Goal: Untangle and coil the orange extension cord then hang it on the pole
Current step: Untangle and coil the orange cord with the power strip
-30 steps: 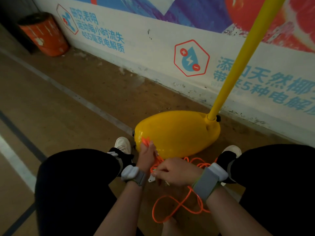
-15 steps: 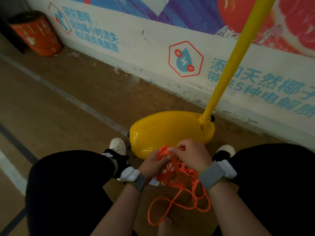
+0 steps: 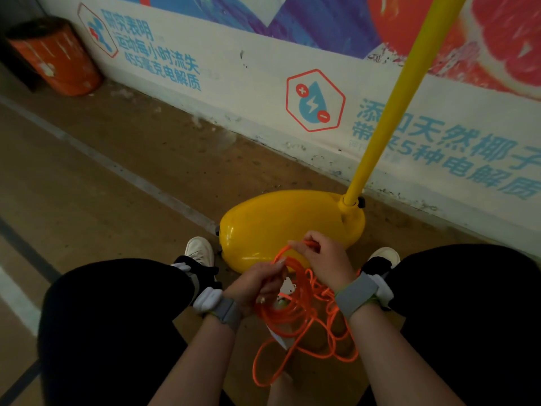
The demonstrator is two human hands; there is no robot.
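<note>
Coiling step, judged midway: orange cord point(image 3: 292, 313) gripped as gathered loops in left hand point(image 3: 257, 285) between the legs point(image 3: 117, 317), 1 strand pinched by right hand point(image 3: 325, 259) above, loose tangle hanging to floor point(image 3: 117, 224); next, slack to be laid onto coil before hanging on pole point(image 3: 389, 112).

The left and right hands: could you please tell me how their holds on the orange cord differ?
The left hand grips the gathered loops of the orange cord; the right hand pinches a strand at the top. The left hand sits lower; the right hand sits higher, before the yellow base. Both wear grey wristbands.
</note>
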